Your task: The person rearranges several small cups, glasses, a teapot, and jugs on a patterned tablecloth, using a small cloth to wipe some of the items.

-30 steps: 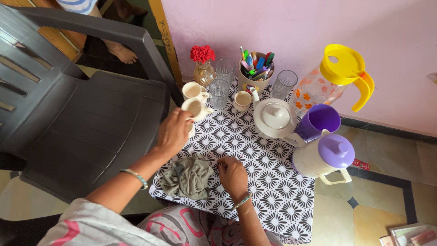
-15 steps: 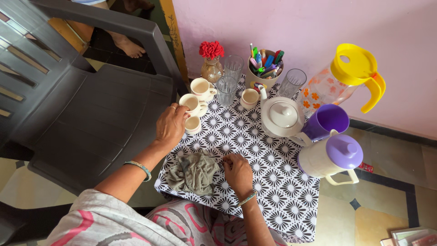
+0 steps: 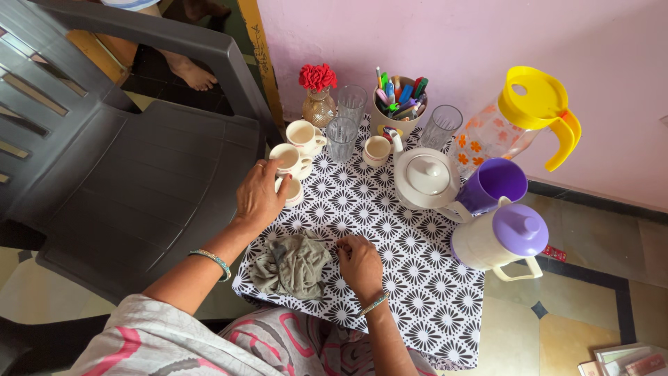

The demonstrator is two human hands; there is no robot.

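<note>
Left hand [image 3: 261, 197] fingers curled round cream cup [image 3: 286, 158], just beyond fingertips, second cup [image 3: 293, 189] under them; right hand [image 3: 360, 260] loosely closed, empty, beside grey cloth [image 3: 291, 264], farther off.

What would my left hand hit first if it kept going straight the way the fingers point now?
The left hand points up and right, and its fingers already touch a small cream cup with another cream cup just above it. Past those, the clear ribbed glass probably comes next, though depth is unclear.
</note>
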